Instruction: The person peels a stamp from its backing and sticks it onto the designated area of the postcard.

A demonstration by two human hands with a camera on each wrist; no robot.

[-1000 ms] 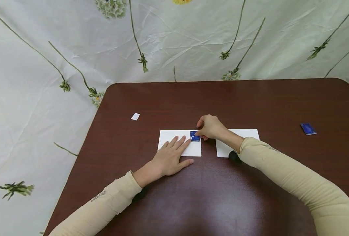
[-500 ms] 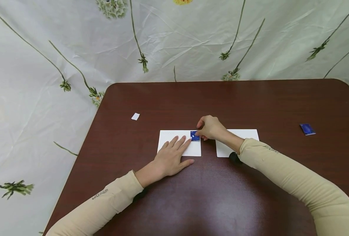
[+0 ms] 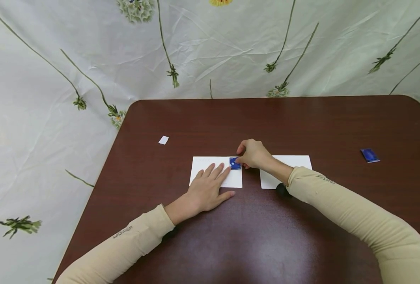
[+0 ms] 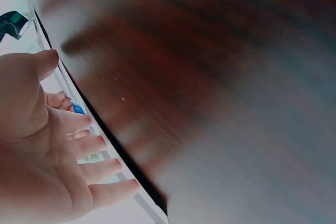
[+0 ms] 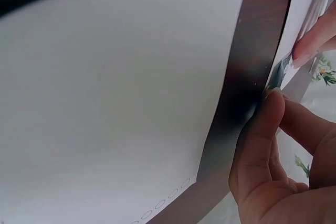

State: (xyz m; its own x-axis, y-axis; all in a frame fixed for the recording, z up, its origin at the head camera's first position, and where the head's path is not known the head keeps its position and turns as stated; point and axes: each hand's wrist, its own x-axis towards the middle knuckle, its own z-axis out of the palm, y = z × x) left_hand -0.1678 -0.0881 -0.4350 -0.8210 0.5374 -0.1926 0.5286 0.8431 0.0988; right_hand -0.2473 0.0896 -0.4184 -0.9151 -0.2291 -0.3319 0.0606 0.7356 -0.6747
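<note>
A small blue stamp-like square (image 3: 235, 163) lies at the top right corner of a white envelope (image 3: 236, 181). My left hand (image 3: 207, 190) rests flat on that envelope, fingers spread, with a fingertip at the square's left edge. Bent over the square's right edge, my right hand (image 3: 254, 153) holds it at the thumb tip. In the right wrist view, the right hand's thumb and a finger (image 5: 257, 145) meet at the bluish edge. The left wrist view shows the left palm (image 4: 42, 156) with its fingers extended. Part of the envelope is hidden beneath the left hand.
A second white envelope (image 3: 295, 160), partly covered by the right forearm, lies to the right; ovals line its edge in the right wrist view. Another blue square (image 3: 370, 155) sits far right on the brown table (image 3: 252, 236). A small white paper piece (image 3: 163, 140) lies at back left.
</note>
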